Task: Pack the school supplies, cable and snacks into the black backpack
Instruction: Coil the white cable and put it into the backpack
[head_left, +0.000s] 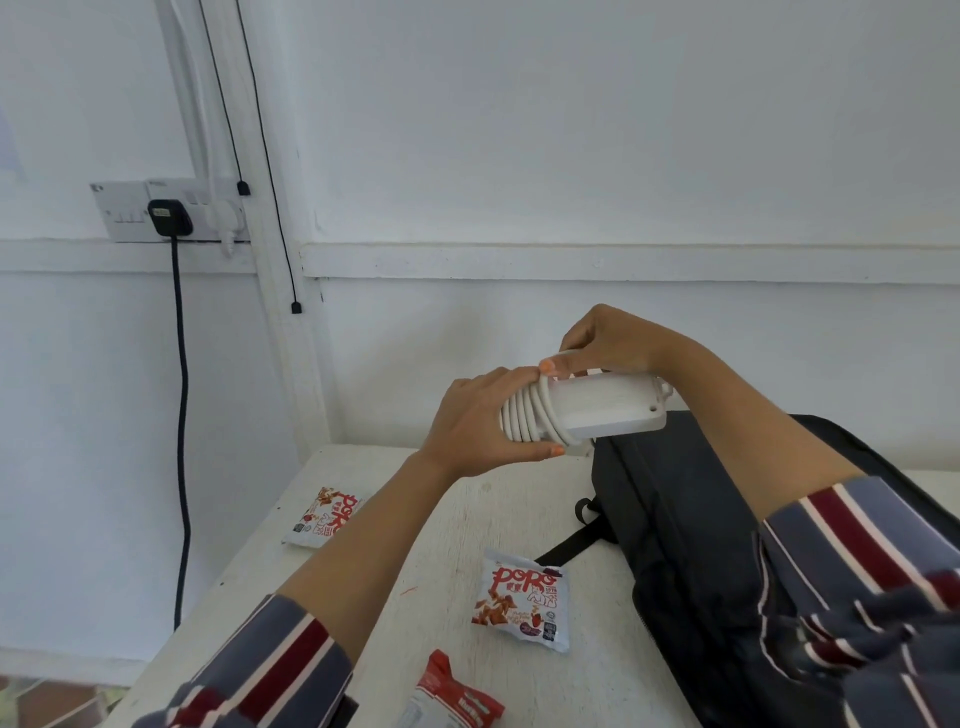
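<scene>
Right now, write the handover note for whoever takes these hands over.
Left hand grips the coiled end of the white cable-wrapped power strip; right hand holds its top. It is in the air above the white table, by the black fabric backpack.
On the table: far white-and-red snack packet, near white-and-red snack packet, red wrapped snack.
Done: cable wound.
Left: pack strip and snacks; backpack's contents unseen.

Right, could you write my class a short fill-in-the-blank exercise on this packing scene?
1. The left hand and right hand hold a white power strip wound with its ____.
2. The backpack on the table is coloured ____.
3. ____ Poro snack packets lie on the table.
Missing words: cable; black; two.
</scene>
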